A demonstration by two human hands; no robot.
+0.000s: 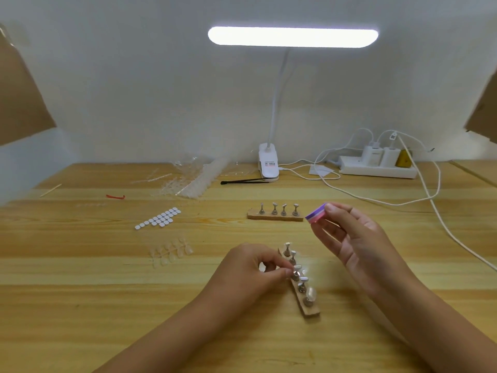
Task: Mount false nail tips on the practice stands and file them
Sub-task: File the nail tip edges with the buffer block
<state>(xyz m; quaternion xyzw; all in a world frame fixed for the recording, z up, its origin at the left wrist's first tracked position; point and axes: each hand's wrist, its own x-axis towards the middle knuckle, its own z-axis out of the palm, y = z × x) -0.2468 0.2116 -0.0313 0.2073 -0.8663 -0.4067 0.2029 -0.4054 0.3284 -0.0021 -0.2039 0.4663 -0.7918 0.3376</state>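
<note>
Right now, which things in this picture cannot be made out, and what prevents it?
All in the head view:
1. The left hand pinches at the middle peg of the near stand; its fingers hide whether a nail tip sits there.
2. The buffer block: the right hand covers its far end.
3. The far stand: too small to tell if its pegs carry tips.
4. The clear tip pile: blurred, uncountable.
</note>
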